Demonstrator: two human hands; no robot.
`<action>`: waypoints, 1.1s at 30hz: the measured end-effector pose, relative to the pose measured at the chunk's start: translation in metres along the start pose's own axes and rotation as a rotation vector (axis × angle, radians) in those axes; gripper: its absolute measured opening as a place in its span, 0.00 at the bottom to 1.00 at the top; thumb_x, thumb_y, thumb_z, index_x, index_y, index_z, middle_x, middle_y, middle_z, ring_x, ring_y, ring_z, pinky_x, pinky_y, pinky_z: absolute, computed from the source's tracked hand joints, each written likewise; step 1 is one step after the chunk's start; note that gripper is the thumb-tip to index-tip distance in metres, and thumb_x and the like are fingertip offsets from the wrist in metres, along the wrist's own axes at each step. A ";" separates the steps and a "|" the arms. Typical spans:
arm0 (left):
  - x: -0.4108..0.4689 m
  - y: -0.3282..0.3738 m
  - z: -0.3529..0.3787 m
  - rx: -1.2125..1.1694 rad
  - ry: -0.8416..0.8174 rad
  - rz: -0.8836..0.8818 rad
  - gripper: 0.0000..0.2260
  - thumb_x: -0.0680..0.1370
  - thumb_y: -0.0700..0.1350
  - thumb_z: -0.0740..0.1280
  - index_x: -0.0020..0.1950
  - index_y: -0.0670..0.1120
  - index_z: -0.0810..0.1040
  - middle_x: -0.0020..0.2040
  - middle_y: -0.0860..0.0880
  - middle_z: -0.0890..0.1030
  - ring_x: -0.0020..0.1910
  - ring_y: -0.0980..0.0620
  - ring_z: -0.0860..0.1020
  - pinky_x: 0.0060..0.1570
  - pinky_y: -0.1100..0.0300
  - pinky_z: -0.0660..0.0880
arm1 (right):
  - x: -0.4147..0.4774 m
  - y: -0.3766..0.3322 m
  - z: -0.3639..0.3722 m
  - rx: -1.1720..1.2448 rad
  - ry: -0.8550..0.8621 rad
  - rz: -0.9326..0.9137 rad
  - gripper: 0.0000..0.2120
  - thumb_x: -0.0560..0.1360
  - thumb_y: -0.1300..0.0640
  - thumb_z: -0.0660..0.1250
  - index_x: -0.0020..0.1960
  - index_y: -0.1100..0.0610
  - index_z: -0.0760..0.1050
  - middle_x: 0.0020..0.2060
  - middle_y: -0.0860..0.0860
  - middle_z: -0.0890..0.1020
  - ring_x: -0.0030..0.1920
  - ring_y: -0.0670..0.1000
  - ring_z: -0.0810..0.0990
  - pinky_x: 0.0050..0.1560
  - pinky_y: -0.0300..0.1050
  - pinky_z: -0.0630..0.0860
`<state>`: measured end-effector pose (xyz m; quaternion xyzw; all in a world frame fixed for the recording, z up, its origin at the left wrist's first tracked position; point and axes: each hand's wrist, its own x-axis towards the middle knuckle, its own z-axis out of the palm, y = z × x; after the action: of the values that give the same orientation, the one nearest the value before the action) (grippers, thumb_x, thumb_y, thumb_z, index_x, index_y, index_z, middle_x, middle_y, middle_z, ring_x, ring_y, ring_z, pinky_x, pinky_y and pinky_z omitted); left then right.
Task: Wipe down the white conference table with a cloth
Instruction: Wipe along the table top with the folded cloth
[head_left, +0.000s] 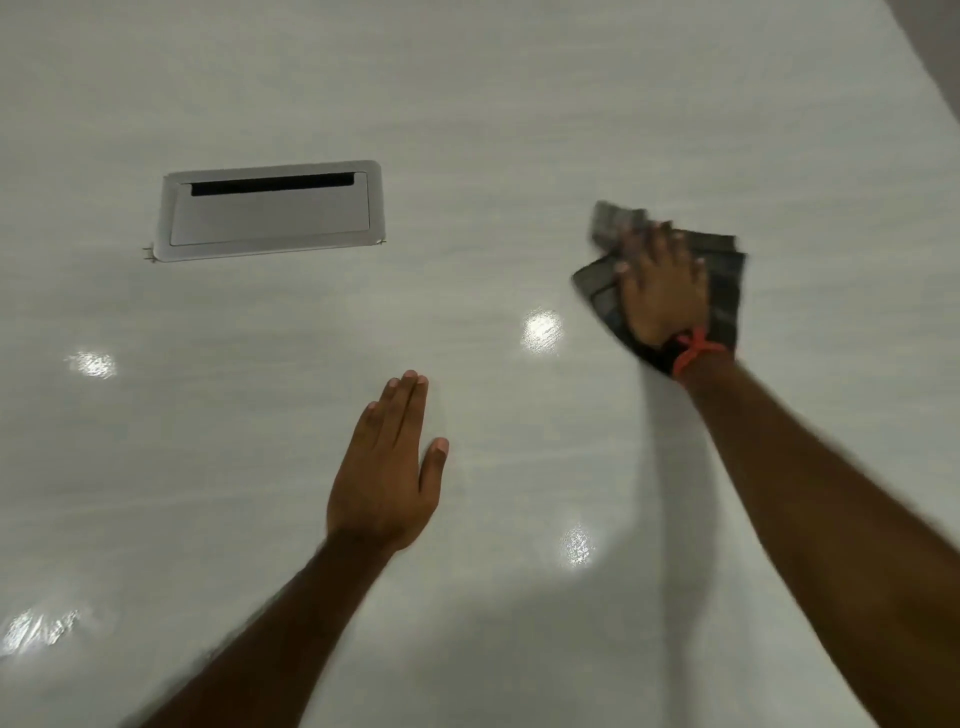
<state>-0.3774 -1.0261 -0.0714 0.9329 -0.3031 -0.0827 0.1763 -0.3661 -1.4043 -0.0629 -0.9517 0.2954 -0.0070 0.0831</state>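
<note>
The glossy white conference table (467, 130) fills almost the whole view. A dark grey checked cloth (724, 291) lies flat on it at the right. My right hand (662, 291) presses down on the cloth with fingers spread; a red thread is tied at the wrist. The cloth's edges are blurred by motion. My left hand (389, 467) rests flat on the bare table near the middle, fingers together and pointing away from me, holding nothing.
A silver cable-access hatch (270, 210) with a dark slot is set flush into the table at the upper left. Ceiling lights reflect as bright spots on the surface. The table's edge runs along the upper right corner.
</note>
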 end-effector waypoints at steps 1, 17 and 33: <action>0.000 0.000 0.000 -0.002 -0.001 -0.001 0.29 0.83 0.58 0.47 0.82 0.47 0.50 0.82 0.52 0.51 0.81 0.57 0.46 0.79 0.61 0.44 | 0.012 0.009 -0.005 0.016 -0.006 0.097 0.29 0.82 0.40 0.44 0.82 0.44 0.54 0.82 0.54 0.55 0.81 0.60 0.51 0.77 0.68 0.50; 0.000 0.000 0.000 0.003 0.013 0.001 0.29 0.83 0.57 0.49 0.82 0.46 0.51 0.82 0.51 0.53 0.81 0.56 0.47 0.78 0.64 0.41 | -0.013 0.004 -0.004 0.010 -0.023 0.096 0.28 0.82 0.40 0.47 0.81 0.42 0.54 0.82 0.51 0.54 0.81 0.58 0.50 0.78 0.66 0.48; 0.000 0.000 0.001 -0.002 0.017 0.005 0.29 0.84 0.56 0.50 0.82 0.46 0.51 0.82 0.51 0.53 0.81 0.56 0.47 0.79 0.59 0.46 | 0.019 -0.008 -0.007 0.053 -0.032 0.174 0.26 0.84 0.42 0.48 0.81 0.44 0.53 0.82 0.53 0.54 0.81 0.61 0.49 0.78 0.67 0.47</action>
<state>-0.3778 -1.0259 -0.0725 0.9325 -0.3041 -0.0749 0.1801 -0.3465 -1.4091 -0.0553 -0.9198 0.3755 0.0075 0.1134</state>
